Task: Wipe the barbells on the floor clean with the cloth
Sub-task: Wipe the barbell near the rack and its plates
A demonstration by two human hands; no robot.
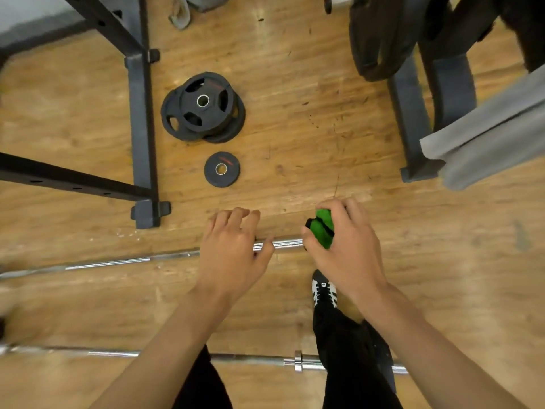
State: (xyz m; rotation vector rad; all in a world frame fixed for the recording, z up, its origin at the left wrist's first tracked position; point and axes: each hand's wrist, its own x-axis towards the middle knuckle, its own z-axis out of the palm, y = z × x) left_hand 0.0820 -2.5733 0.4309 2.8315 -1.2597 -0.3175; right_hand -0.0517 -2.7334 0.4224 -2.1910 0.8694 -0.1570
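Two chrome barbells lie on the wooden floor. The farther barbell [124,261] runs from the left edge toward the middle, and its right end passes under both my hands. The nearer barbell [112,353] lies across the bottom with a collar at its right part, partly hidden by my legs. My right hand [346,249] grips a bunched green cloth [323,227] with a black edge, right over the farther bar's end. My left hand [233,246] hovers over that same bar with its fingers loosely bent and holding nothing.
A stack of black weight plates [203,107] and one small plate [221,169] lie beyond the bars. A black rack frame [141,137] stands at left, a plate rack base [413,119] and a grey padded bench [489,134] at right. My shoe [324,290] stands between the bars.
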